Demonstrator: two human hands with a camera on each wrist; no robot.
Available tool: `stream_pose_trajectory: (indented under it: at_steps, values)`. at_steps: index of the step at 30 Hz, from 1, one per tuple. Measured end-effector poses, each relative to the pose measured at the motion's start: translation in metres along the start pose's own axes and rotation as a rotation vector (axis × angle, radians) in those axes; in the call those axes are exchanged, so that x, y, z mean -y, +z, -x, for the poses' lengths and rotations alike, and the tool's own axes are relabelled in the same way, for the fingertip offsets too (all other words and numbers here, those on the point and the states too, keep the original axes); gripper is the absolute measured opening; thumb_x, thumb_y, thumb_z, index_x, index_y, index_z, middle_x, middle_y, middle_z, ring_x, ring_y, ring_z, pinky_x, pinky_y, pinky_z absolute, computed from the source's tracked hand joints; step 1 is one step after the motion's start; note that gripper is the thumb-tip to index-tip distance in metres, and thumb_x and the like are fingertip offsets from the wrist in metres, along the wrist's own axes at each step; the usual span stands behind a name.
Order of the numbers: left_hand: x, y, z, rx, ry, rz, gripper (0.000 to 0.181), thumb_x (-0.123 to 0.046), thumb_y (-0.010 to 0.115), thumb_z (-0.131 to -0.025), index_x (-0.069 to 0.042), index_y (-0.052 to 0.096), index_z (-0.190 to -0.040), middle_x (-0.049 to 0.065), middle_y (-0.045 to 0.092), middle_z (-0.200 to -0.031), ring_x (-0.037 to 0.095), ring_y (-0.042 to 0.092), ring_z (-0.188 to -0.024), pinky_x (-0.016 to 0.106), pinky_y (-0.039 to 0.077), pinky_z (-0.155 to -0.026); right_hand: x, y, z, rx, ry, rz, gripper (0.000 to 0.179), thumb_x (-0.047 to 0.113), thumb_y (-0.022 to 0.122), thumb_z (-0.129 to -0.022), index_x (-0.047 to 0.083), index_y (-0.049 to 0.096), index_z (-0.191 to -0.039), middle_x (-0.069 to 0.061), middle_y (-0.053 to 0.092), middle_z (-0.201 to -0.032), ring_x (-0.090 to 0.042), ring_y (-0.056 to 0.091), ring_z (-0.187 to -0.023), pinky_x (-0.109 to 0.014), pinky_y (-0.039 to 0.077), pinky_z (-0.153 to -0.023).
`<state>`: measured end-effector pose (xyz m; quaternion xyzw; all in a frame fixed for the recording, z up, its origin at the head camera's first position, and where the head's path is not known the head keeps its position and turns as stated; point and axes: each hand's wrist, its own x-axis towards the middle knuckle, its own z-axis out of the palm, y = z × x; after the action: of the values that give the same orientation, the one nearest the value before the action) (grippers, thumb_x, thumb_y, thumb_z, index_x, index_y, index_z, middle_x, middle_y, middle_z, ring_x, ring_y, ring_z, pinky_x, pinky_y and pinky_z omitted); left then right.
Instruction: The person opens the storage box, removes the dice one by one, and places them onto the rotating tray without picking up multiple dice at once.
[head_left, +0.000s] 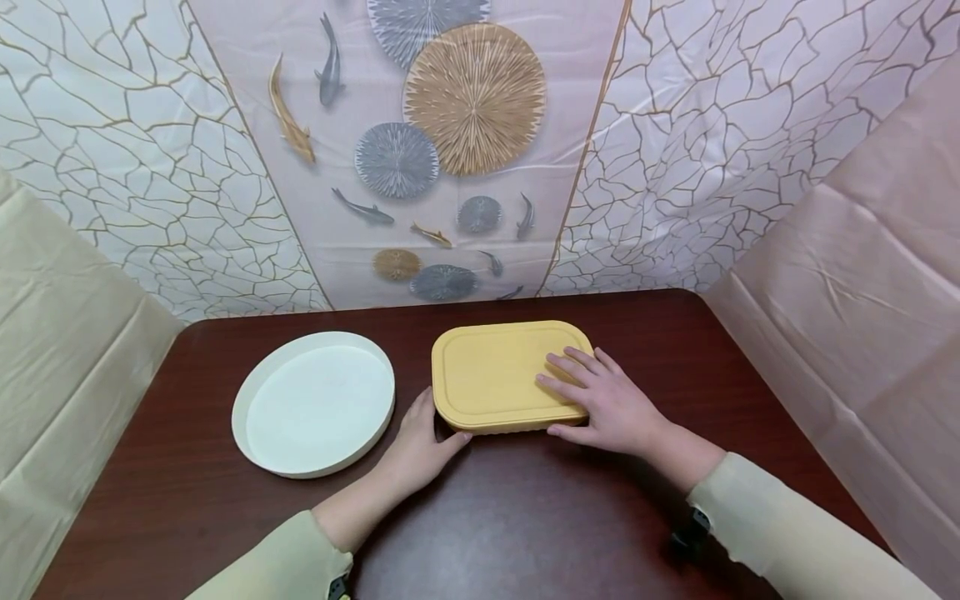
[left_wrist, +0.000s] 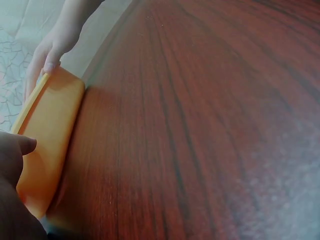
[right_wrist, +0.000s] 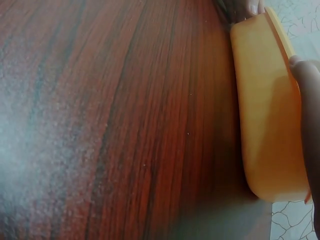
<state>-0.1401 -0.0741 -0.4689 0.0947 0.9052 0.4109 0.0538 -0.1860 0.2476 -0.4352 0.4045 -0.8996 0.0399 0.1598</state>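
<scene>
A yellow rectangular food container with a matching flat lid sits on the dark table. At its near left corner, my left hand holds it, thumb on the front wall and fingers along the left side. My right hand rests over the right part of the lid, fingers straight and spread on top, thumb at the front rim. In the left wrist view the left thumb touches the container's front wall below the lid edge. From the right wrist, the right thumb presses at the lid's rim.
A round white tray with a low rim stands left of the container, close to my left hand. The reddish-brown wooden table extends toward me. Patterned cloth hangs behind the table, and beige cloth hangs at both sides.
</scene>
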Motion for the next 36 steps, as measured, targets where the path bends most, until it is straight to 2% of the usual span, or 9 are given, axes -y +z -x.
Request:
stream_pose_trajectory:
  at_steps: [6, 12, 18, 27, 36]
  values:
    - [0.000, 0.003, -0.003, -0.005, -0.012, -0.007, 0.096, -0.047, 0.069, -0.090, -0.009, 0.015, -0.159, 0.021, 0.019, -0.161, 0.038, 0.014, -0.149, 0.058, 0.020, -0.117, -0.003, 0.005, -0.001, 0.014, -0.001, -0.001, 0.073, 0.073, 0.054, -0.087, 0.028, 0.053, -0.145, -0.005, 0.045, -0.152, -0.035, 0.035, -0.142, -0.065, 0.025, -0.110]
    - [-0.004, 0.005, -0.003, -0.012, 0.002, -0.026, 0.099, -0.047, 0.071, -0.089, -0.007, 0.013, -0.159, 0.024, 0.017, -0.161, 0.041, 0.013, -0.149, 0.058, 0.015, -0.118, -0.004, 0.007, -0.001, 0.038, -0.004, 0.003, 0.072, 0.071, 0.054, -0.088, 0.027, 0.052, -0.146, -0.005, 0.046, -0.152, -0.032, 0.035, -0.142, -0.061, 0.022, -0.113]
    - [-0.005, 0.005, -0.001, 0.002, -0.033, -0.049, 0.102, -0.050, 0.070, -0.089, -0.007, 0.009, -0.159, 0.024, 0.013, -0.162, 0.040, 0.010, -0.149, 0.056, 0.013, -0.119, -0.003, 0.009, -0.002, 0.049, -0.001, -0.013, 0.070, 0.068, 0.053, -0.091, 0.027, 0.049, -0.148, -0.005, 0.046, -0.152, -0.031, 0.036, -0.142, -0.057, 0.023, -0.115]
    - [-0.006, 0.010, -0.003, -0.008, -0.055, -0.062, 0.105, -0.052, 0.070, -0.088, -0.005, 0.009, -0.159, 0.023, 0.012, -0.162, 0.039, 0.009, -0.150, 0.054, 0.012, -0.120, -0.001, 0.011, -0.001, 0.052, 0.038, -0.015, 0.069, 0.069, 0.053, -0.090, 0.032, 0.049, -0.147, -0.002, 0.045, -0.152, -0.032, 0.036, -0.142, -0.070, 0.022, -0.109]
    - [-0.007, 0.011, -0.004, -0.021, -0.032, -0.079, 0.102, -0.053, 0.068, -0.089, -0.003, 0.010, -0.158, 0.025, 0.013, -0.162, 0.040, 0.010, -0.150, 0.055, 0.011, -0.119, -0.002, 0.010, 0.000, 0.049, 0.052, -0.052, 0.065, 0.066, 0.055, -0.091, 0.033, 0.050, -0.146, -0.001, 0.045, -0.153, -0.031, 0.034, -0.143, -0.071, 0.024, -0.107]
